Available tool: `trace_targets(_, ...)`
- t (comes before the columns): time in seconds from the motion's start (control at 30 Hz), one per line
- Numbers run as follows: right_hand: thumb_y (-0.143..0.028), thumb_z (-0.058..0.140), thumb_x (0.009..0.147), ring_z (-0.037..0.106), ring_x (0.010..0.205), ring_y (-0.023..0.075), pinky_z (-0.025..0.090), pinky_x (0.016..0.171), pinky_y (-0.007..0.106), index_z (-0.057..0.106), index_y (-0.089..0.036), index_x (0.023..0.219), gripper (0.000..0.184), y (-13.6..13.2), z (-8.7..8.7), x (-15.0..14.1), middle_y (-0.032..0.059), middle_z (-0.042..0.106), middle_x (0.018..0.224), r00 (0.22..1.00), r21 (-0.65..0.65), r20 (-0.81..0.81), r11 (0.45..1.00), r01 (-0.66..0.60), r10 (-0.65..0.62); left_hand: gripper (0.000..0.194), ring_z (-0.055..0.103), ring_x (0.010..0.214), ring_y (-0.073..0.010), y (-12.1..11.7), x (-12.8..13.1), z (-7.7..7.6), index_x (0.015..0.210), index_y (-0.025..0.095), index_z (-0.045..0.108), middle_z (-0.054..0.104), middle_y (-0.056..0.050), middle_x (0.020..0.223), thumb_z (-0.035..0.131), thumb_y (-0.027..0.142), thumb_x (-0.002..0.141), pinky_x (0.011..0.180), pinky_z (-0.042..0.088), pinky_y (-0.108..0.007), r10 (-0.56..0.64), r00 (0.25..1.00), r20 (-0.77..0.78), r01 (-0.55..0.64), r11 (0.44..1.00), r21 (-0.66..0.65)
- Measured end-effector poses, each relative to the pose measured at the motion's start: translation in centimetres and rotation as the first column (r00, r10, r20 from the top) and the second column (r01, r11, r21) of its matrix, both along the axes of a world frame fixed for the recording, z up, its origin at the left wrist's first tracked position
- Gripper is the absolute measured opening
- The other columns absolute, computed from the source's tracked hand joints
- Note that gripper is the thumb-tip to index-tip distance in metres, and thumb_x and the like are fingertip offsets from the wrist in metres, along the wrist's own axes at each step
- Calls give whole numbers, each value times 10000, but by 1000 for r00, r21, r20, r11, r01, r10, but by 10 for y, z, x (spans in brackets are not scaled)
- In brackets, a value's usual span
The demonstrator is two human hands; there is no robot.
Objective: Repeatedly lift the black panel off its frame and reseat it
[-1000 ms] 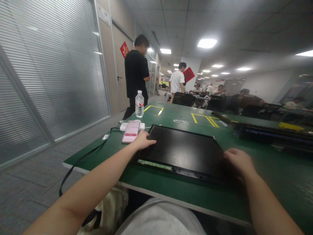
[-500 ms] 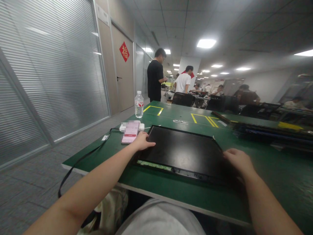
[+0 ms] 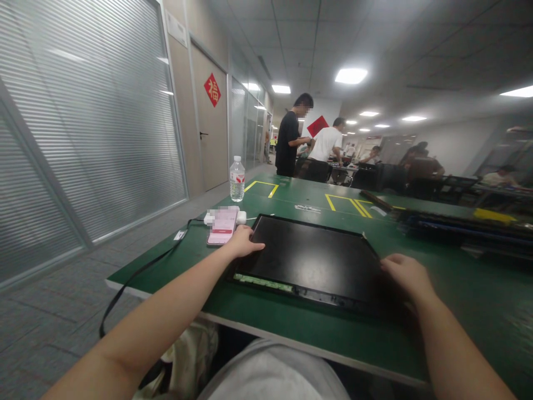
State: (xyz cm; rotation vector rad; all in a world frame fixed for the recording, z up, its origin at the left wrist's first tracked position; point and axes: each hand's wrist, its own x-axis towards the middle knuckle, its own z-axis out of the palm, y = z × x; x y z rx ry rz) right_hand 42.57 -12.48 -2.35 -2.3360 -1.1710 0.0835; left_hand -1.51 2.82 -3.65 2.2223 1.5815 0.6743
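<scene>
1. Holding the left edge of the black panel [image 3: 310, 256] with the left hand [image 3: 241, 243], clamped between thumb and fingers.
2. Holding its right edge with the right hand [image 3: 408, 273], fingertips bent together.
3. Lying flat on the green table [image 3: 266, 312] between both hands' fingers, near a phone [image 3: 222, 226] just beside the left fingers.

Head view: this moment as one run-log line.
left hand: at left edge of black rectangular screen panel | right hand: at its right edge | panel: face up, on green table | clear plastic bottle: upright
</scene>
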Motion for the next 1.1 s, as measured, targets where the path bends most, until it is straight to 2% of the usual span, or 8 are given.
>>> trace_targets(0.17, -354, 575, 713, 647, 754, 255, 439, 630, 323, 733, -233, 713, 199, 0, 3, -1, 83, 741, 799, 1000, -5, 5, 1000, -1, 1, 567, 553, 1246, -307, -2, 3, -2, 1108, 111, 658, 551, -190, 1318, 742, 471, 678, 1059, 418, -313, 41, 999, 2, -41, 999, -35)
trace_targets(0.37, -343, 564, 741, 649, 736, 237, 439, 626, 316, 726, -226, 706, 203, -3, 11, -10, 73, 746, 775, 996, -2, -85, 999, 42, -42, 535, 566, 1241, -311, -2, 5, -3, 1081, 136, 665, 558, -169, 1317, 745, 461, 665, 1051, 424, -307, 60, 998, 33, -59, 998, -28)
trace_targets(0.6, -349, 566, 760, 652, 756, 240, 435, 642, 321, 730, -217, 748, 211, -3, 13, -11, 70, 754, 798, 992, -14, -118, 999, 45, -47, 497, 565, 1237, -281, -3, 4, -2, 1096, 151, 666, 546, -160, 1324, 724, 436, 692, 1050, 428, -293, 53, 999, 4, -53, 998, -47)
trace_targets(0.73, -350, 570, 761, 658, 759, 249, 447, 650, 327, 736, -220, 763, 211, -3, 12, -8, 76, 757, 805, 988, -27, -145, 998, 53, -57, 495, 567, 1229, -292, -3, 3, -2, 1088, 158, 663, 549, -158, 1316, 711, 456, 695, 1033, 450, -315, 37, 999, -12, -37, 998, -44)
trace_targets(1.1, -352, 555, 748, 662, 701, 240, 439, 591, 311, 725, -220, 707, 219, -2, 8, -6, 79, 759, 768, 998, 9, -66, 1000, 20, -20, 490, 541, 1260, -305, 0, 3, -3, 1032, 169, 678, 570, -140, 1291, 718, 506, 678, 1042, 441, -311, 21, 999, -27, -22, 1000, -11)
